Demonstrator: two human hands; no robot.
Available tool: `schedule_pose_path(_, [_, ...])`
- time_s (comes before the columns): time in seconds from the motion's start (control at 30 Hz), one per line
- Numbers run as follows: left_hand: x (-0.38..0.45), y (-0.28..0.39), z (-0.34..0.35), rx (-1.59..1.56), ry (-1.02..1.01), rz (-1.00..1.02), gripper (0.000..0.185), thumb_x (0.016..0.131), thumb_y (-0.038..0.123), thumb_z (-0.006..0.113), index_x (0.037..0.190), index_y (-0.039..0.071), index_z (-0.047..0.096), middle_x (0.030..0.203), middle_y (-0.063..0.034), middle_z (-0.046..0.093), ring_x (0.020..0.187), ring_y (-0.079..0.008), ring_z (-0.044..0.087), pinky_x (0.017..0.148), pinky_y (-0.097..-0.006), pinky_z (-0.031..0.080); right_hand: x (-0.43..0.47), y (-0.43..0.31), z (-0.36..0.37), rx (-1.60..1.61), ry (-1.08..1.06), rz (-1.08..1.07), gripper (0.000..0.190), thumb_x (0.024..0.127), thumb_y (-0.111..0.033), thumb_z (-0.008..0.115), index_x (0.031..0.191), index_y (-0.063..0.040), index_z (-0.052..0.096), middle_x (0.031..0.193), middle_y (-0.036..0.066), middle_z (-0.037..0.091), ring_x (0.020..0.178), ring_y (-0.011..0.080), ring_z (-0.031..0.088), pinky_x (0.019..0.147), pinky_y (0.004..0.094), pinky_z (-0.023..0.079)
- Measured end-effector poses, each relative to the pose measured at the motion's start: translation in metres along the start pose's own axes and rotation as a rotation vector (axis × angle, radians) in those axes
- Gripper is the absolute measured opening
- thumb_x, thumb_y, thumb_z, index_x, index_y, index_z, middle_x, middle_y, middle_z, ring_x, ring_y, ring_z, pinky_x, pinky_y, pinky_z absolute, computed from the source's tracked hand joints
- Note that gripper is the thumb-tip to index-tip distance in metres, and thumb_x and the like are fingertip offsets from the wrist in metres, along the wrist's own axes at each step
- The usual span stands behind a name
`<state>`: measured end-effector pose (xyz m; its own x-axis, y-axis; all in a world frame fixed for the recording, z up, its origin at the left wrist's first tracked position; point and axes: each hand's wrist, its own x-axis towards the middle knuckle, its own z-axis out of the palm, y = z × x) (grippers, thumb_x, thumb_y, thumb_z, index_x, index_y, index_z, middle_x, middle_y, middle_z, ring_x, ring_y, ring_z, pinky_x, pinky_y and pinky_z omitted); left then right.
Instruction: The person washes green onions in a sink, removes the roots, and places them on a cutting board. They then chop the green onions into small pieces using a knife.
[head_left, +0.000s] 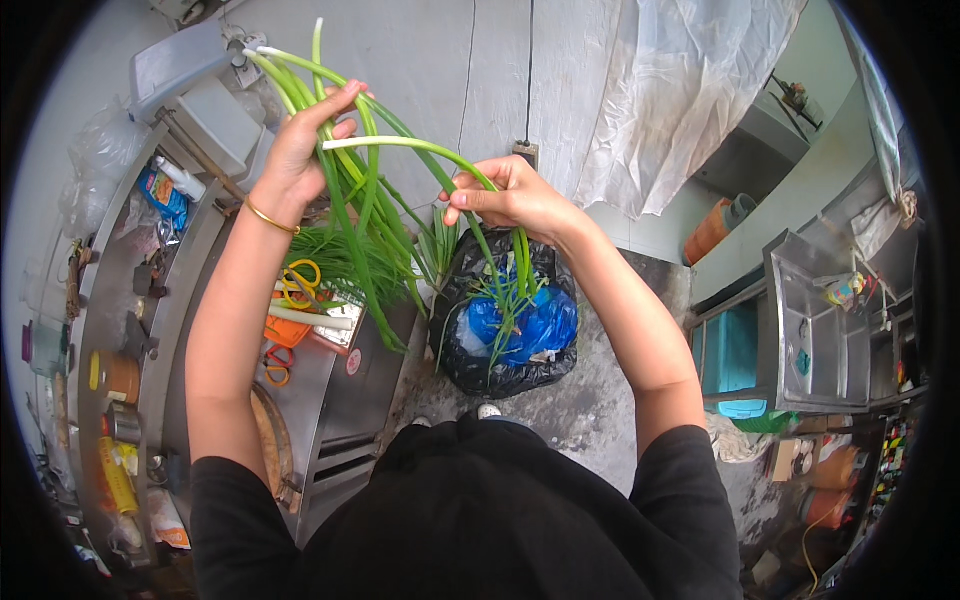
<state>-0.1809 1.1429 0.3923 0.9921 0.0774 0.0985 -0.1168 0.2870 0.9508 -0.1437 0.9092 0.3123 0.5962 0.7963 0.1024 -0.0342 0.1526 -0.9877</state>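
My left hand (304, 146) grips a bunch of green onions (364, 191), their white ends pointing up and their green leaves hanging down. Between the thumb and fingers of my right hand (510, 191) is a single green onion stalk (420, 146); its white end reaches across toward the bunch. Its leaves droop over a bin lined with a black plastic bag (450, 360). Inside the bag lie a blue plastic bag (551, 322) and green leaf scraps (506, 322).
Left, a steel counter (296, 420) carries more greens (337, 251), yellow-handled scissors (301, 283), orange-handled scissors (278, 364) and a round wooden board (274, 442). A shelf (172, 330) with jars and bottles runs beside it. A steel sink (821, 352) stands at right; a plastic curtain (675, 105) hangs ahead.
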Motion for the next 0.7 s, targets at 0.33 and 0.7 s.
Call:
schedule_pose_path(0.33, [0.013, -0.005, -0.012, -0.007, 0.007, -0.003, 0.020, 0.079, 0.017, 0.069, 0.089, 0.002, 0.061, 0.070, 0.0039, 0.051, 0.053, -0.0039, 0.042, 0.046, -0.0194, 0.035, 0.008, 0.013, -0.008, -0.228, 0.076, -0.152, 0.014, 0.087, -0.010, 0.048, 0.094, -0.004, 0.059, 0.065, -0.003, 0.054, 0.052, 0.0009, 0.037, 0.046, 0.0178, 0.028])
schedule_pose_path(0.7, [0.018, -0.011, -0.012, -0.037, 0.067, -0.020, 0.019, 0.084, 0.019, 0.063, 0.091, 0.002, 0.059, 0.068, 0.0035, 0.048, 0.052, -0.0030, 0.041, 0.049, -0.0180, 0.034, 0.017, 0.053, -0.028, -0.521, 0.259, -0.393, 0.023, 0.074, 0.004, 0.044, 0.083, -0.003, 0.064, 0.061, 0.003, 0.055, 0.059, 0.0085, 0.046, 0.051, 0.0254, 0.035])
